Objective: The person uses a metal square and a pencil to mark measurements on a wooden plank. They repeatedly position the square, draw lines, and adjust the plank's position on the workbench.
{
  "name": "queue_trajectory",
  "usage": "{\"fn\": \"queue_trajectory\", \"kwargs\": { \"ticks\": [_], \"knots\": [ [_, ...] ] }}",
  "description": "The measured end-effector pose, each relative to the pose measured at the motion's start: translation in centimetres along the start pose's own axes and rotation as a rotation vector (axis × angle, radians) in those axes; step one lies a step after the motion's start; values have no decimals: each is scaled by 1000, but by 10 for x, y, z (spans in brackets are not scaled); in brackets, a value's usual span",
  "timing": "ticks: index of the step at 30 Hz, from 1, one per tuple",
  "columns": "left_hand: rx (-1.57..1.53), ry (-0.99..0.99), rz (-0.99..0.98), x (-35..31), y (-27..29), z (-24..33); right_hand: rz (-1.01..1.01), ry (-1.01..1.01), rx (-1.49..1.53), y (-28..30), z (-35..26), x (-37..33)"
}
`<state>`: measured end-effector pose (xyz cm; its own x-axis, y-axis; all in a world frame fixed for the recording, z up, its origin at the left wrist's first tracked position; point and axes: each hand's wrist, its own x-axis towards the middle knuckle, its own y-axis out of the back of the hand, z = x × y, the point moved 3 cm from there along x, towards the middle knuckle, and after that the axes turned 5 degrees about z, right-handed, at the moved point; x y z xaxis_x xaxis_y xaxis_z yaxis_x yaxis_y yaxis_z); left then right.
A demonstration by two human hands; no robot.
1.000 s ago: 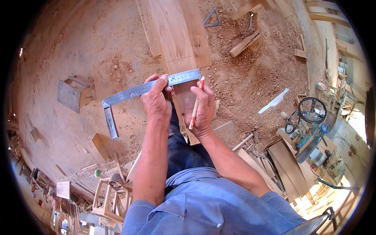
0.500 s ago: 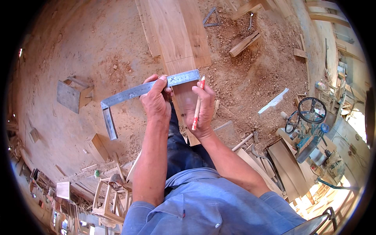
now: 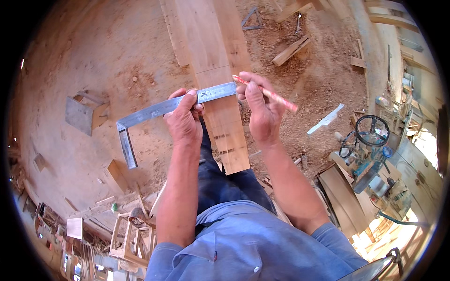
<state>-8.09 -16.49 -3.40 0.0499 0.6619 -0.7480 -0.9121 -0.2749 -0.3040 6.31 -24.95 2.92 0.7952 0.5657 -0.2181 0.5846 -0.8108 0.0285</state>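
Note:
A long wooden board (image 3: 227,136) runs from in front of my body to the far edge, with a thin line across it and dark marks near its close end. My left hand (image 3: 183,122) is closed on the blade of a metal carpenter's square (image 3: 215,93), which lies across the board; its short leg sticks out to the left. In my right hand (image 3: 263,114) is a red and pale pencil (image 3: 276,97), pinched between thumb and fingers. The pencil slants, its pointed end close to the blade's right end and its other end towards the lower right.
Wood dust and chips cover the floor. A wood block (image 3: 291,50) and a metal triangle (image 3: 252,19) lie at the far right, a small stool-like wooden piece (image 3: 85,112) to the left. A machine with a black handwheel (image 3: 372,131) stands right; a wooden frame (image 3: 133,239) sits lower left.
My right hand has moved right and turned, swinging the pencil from nearly upright to a slant. The board's near end has come into view. My left hand and the square have hardly moved.

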Motion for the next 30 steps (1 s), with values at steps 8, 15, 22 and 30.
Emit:
{"fn": "queue_trajectory", "kwargs": {
  "ticks": [8,15,22,30],
  "knots": [
    [11,-2,-2,1,1,0,-160,-155,-114,-4,2,43],
    [18,-5,-1,1,2,0,-204,-202,-62,-4,10,51],
    [8,9,1,-1,0,1,-226,-241,-53,-5,12,54],
    [20,4,10,-2,-1,3,-253,-178,-189,-6,16,58]
  ]
}}
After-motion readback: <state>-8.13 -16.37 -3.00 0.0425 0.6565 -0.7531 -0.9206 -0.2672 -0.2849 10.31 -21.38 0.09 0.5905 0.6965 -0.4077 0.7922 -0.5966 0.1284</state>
